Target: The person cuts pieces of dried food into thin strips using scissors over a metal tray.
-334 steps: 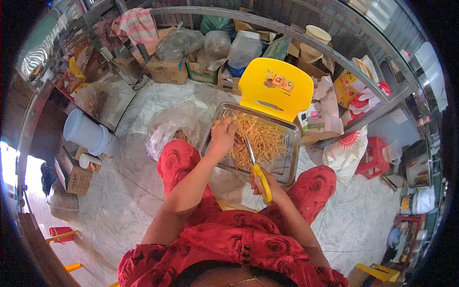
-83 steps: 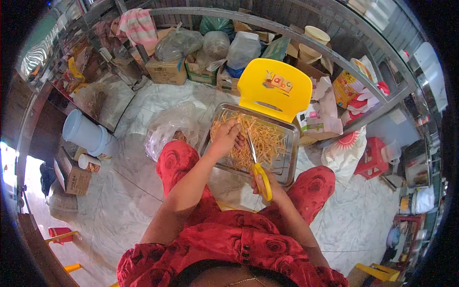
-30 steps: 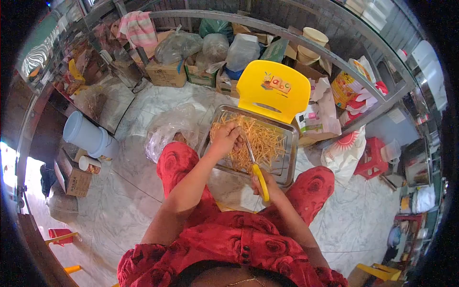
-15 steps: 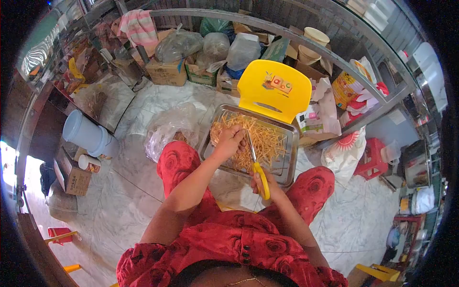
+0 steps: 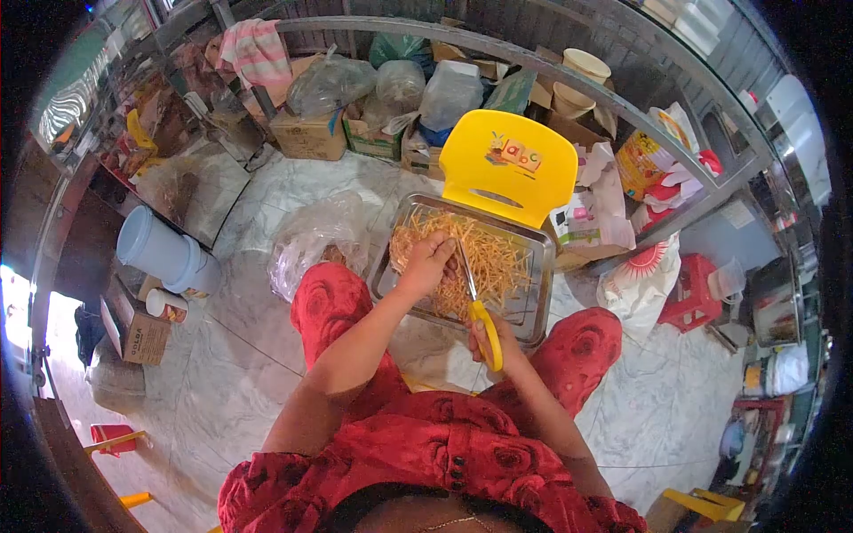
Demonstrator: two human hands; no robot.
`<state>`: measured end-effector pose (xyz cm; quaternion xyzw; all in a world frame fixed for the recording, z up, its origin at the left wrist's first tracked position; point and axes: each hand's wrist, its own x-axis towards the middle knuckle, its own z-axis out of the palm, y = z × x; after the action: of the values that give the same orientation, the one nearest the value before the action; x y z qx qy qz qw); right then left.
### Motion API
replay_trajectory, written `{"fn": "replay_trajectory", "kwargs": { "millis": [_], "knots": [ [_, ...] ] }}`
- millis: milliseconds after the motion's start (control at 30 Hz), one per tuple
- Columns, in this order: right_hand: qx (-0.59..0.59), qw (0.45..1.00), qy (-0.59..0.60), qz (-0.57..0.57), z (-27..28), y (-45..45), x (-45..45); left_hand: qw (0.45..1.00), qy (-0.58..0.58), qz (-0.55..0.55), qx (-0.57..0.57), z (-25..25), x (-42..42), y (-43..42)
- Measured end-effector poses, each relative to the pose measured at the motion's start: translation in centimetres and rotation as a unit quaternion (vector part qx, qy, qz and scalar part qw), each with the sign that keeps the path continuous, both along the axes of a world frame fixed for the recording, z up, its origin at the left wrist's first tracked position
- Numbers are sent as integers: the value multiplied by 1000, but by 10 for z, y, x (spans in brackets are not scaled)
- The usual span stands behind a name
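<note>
A metal tray [image 5: 545, 293] rests in front of my knees on a yellow chair [image 5: 508, 164] with an "abc" picture on its back. Thin orange-yellow strips [image 5: 498, 262] are heaped in the tray. My left hand [image 5: 428, 265] is closed over the heap's left side, its fingertips pinched; what they hold is too small to name. My right hand [image 5: 490, 344] grips the yellow handles of scissors [image 5: 471, 282], whose blades point up and away, beside the left fingertips.
A clear plastic bag [image 5: 322, 235] lies left of the tray. Blue-white buckets [image 5: 155, 244] and a cardboard box [image 5: 142, 329] are further left. Boxes and bags line the back under a metal frame [image 5: 426, 31]. A white sack [image 5: 640, 289] and red stool [image 5: 691, 298] stand right.
Compared with a second ago, my left hand sits slightly lower and the scissor handles look a little more open. The scissors stay in my right hand and the tray stays in place.
</note>
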<state>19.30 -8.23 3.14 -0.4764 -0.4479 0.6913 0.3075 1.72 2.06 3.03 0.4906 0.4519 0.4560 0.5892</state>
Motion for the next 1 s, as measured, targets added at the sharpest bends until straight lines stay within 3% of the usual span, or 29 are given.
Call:
{"fn": "replay_trajectory", "kwargs": {
  "millis": [467, 667, 1000],
  "knots": [
    [-3, 998, -60, -6, 7, -1, 0, 996, -74, -10, -49, 9, -4, -1],
    [27, 999, 5, -21, -4, 1, -2, 998, -47, -22, -45, 5, 6, -11],
    [2, 1000, -26, -10, -9, -1, 2, 996, -67, -32, -52, 0, 12, -14]
  ]
}}
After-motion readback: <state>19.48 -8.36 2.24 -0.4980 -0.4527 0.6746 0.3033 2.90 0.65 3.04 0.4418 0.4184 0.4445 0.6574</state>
